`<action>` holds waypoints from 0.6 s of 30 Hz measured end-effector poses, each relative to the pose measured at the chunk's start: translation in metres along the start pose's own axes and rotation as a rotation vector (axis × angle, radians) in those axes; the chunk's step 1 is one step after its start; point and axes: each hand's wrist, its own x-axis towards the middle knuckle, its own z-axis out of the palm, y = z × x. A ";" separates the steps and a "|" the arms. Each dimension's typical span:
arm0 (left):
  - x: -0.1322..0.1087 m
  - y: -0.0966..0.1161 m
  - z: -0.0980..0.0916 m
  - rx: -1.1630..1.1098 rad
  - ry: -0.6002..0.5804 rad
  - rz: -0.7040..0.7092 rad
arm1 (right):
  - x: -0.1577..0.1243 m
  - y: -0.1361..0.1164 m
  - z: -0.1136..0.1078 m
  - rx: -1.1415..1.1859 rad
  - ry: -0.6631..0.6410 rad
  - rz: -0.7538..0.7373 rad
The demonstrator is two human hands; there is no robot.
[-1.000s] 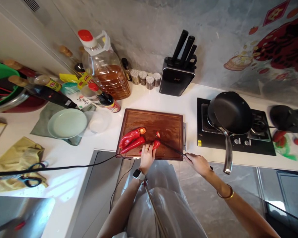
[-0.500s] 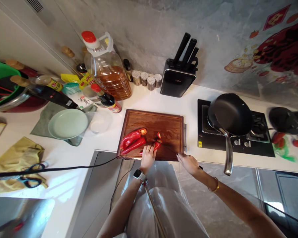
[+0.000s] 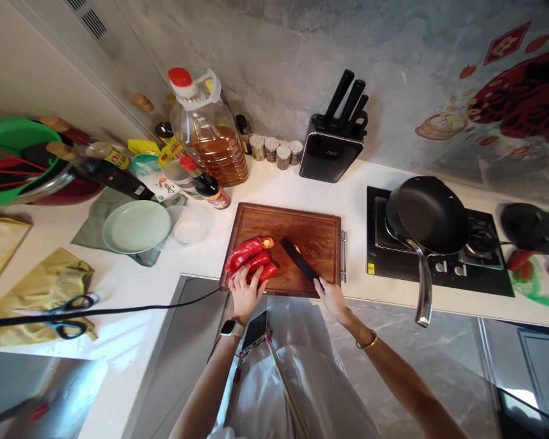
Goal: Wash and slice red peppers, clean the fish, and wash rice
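Red peppers (image 3: 243, 252) lie side by side on the left part of the wooden cutting board (image 3: 308, 224), the left hand (image 3: 246, 297) over their near side — its fingers slightly parted and touching them, though whether they grip I cannot tell. To the right, a dark knife (image 3: 299, 259) slants above the board, a small pepper piece (image 3: 297, 248) just beside its blade — the right hand (image 3: 331, 299) has its fingers closed round the handle end.
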 end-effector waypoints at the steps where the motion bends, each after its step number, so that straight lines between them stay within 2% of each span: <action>1: 0.003 -0.004 -0.004 0.011 0.010 -0.022 | 0.002 -0.007 0.002 0.043 0.009 -0.003; 3: 0.013 -0.008 -0.010 0.015 -0.004 -0.052 | 0.006 -0.024 0.005 0.112 0.014 -0.014; 8: 0.035 -0.015 -0.020 0.029 -0.155 -0.037 | 0.020 -0.063 0.007 0.195 -0.014 -0.034; 11: 0.037 -0.022 -0.020 0.045 -0.157 -0.049 | 0.027 -0.073 0.009 0.195 -0.021 -0.025; 14: 0.041 -0.028 -0.016 0.033 -0.148 -0.051 | 0.027 -0.068 0.011 0.208 -0.005 0.025; 18: 0.065 -0.031 -0.008 0.003 -0.165 0.008 | 0.019 -0.039 0.012 0.282 0.075 0.134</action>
